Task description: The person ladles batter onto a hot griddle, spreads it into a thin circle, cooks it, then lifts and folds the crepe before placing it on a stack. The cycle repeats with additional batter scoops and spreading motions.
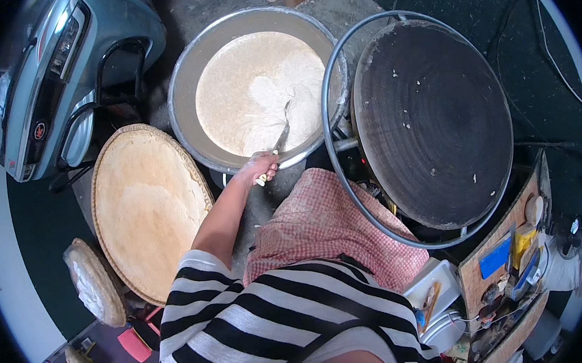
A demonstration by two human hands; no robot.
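Note:
My left hand [264, 167] is closed around the pale handle of a metal spatula [282, 136] at the near rim of a large metal basin [191, 124]. The spatula slants away from me, and its far end dips into thick cream-coloured batter [229, 95]. The batter looks smooth and beige on the left; on the right, around the tool, it is paler and rippled. The exact shape of the submerged end is hidden. My right hand does not show. A red-and-white checked apron [313, 213] hangs over my lap, close to the basin.
Right of the basin stands a large round dark griddle [435, 124] inside a metal ring [328, 121], overlapping the basin's edge. A round woven tray [151, 211] lies at left. Beyond it sits a blue-grey scooter [61, 83]. A cluttered wooden table [470, 283] is at lower right.

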